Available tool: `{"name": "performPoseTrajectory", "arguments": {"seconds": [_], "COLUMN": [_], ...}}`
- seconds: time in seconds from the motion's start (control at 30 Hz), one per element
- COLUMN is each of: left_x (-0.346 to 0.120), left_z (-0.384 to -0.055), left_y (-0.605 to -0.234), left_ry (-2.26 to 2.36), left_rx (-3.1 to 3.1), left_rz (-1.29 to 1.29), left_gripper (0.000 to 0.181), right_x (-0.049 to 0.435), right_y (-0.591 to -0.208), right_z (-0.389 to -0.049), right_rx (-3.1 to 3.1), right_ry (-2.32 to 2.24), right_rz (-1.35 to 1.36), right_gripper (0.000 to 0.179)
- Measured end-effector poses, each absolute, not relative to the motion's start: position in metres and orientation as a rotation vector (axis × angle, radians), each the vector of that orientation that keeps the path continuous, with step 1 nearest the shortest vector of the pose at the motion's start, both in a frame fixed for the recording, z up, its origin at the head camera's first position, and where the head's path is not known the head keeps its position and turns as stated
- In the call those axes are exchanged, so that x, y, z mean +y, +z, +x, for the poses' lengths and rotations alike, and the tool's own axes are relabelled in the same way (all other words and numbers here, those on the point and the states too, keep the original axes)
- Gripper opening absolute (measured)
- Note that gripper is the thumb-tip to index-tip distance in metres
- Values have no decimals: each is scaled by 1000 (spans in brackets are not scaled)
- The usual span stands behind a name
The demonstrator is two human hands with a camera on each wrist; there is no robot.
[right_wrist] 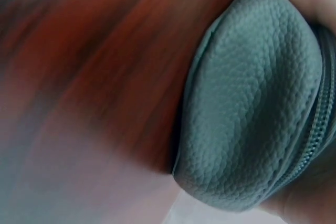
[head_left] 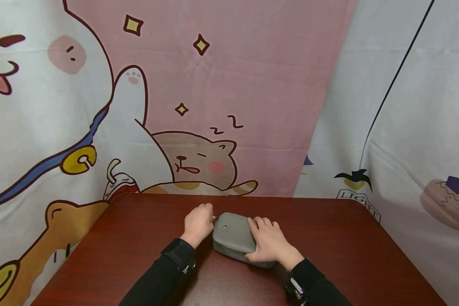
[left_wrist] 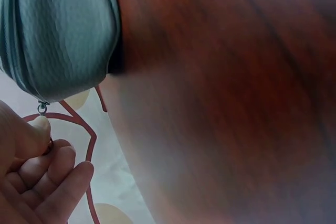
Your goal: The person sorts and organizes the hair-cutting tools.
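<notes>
A small grey-green zip pouch (head_left: 233, 233) with pebbled leather sides lies on the reddish-brown table, a small round stud on its top. At its left end my left hand (head_left: 198, 225) pinches the zipper pull (left_wrist: 42, 108) between thumb and curled fingers; most of the pull is hidden in the grip. My right hand (head_left: 268, 242) grips the right end, fingers spread over the top and thumb down the near side. In the right wrist view, the dark zip (right_wrist: 316, 129) runs along the pouch's side, close to the right hand's thumb and fingers.
The wooden table (head_left: 137, 255) has rounded far corners. Behind it hangs a cloth backdrop (head_left: 252, 85) printed with cartoon animals, pink in the middle and white at the sides. Both forearms wear dark sleeves with wrist straps (head_left: 179, 255).
</notes>
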State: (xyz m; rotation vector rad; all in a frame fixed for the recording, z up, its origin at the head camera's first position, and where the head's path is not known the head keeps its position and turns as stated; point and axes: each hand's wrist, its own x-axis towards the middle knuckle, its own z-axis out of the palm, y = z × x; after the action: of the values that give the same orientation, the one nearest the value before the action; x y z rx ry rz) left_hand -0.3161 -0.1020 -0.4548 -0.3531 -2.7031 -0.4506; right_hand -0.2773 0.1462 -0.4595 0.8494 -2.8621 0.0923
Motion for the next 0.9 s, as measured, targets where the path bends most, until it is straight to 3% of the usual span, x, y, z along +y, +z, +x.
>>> {"name": "performPoseTrajectory", "arguments": {"seconds": [0.9], "left_x": [-105], "left_z": [-324], "left_y": [-461], "left_ry": [-712], "left_rx": [-2644], "left_rz": [-617], "left_gripper": [17], "right_x": [168], "right_y": [-456], "right_z": [-277], "right_rx": [-2784], "right_ry": [117], "right_rz": [1206], "right_gripper": [100]}}
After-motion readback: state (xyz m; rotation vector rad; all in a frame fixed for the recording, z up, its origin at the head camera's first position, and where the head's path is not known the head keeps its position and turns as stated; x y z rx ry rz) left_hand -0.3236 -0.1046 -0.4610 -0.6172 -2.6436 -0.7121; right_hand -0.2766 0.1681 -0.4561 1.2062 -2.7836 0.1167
